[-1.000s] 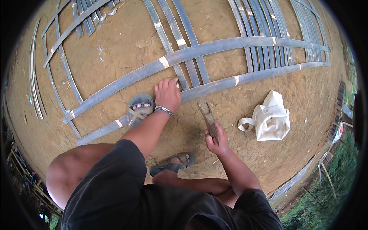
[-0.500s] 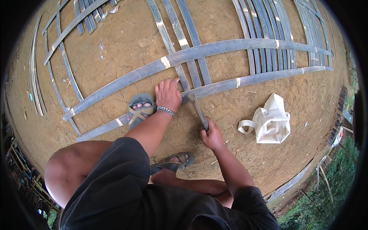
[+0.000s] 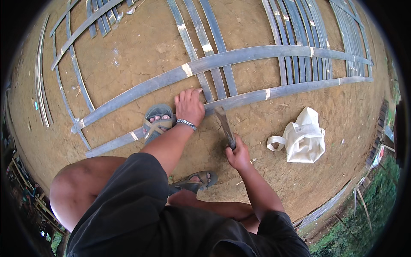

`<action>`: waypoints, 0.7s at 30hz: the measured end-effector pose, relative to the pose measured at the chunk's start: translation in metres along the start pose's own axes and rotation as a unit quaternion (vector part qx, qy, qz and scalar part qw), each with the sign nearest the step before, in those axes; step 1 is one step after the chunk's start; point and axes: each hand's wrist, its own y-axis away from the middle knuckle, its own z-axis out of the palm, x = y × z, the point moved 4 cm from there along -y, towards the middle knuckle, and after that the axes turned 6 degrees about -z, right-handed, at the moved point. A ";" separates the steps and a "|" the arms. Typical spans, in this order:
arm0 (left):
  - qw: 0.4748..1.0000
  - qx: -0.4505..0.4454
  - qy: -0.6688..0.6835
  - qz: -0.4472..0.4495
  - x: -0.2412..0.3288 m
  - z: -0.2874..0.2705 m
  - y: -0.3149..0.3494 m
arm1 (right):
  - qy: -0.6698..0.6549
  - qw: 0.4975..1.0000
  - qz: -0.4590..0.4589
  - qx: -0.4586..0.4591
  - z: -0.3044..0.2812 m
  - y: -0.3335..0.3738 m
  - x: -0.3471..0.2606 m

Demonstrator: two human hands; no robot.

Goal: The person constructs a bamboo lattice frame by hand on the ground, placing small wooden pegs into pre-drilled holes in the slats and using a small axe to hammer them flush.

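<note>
Head view gives me open ground (image 3: 257, 124) from the right hand (image 3: 238, 154), grip clenched around a narrow brown tool (image 3: 225, 126) whose end nears the long grey slat (image 3: 244, 100), to a white bag (image 3: 306, 147) toward the ground's right edge, the left hand (image 3: 188, 105) covering that slat, its grip unclear.

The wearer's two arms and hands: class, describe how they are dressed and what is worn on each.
Both arms wear loose, dark short sleeves, leaving the forearms bare. Neither the left hand nor the right hand is gloved. A silver-coloured chain bracelet circles the left wrist; none shows on the right.
</note>
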 end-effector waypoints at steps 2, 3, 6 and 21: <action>1.000 0.004 0.004 0.002 0.000 -0.003 0.000 | -0.001 0.998 -0.062 0.029 0.000 0.006 0.000; 1.000 0.004 0.008 0.004 0.002 -0.003 0.000 | 0.025 0.995 -0.096 0.031 0.000 0.008 0.003; 1.000 0.003 0.012 -0.001 0.001 -0.002 0.001 | 0.083 0.996 -0.021 -0.012 0.006 0.005 0.005; 1.000 0.007 -0.002 -0.002 0.001 -0.004 0.001 | 0.057 0.991 -0.121 -0.008 -0.029 0.016 -0.005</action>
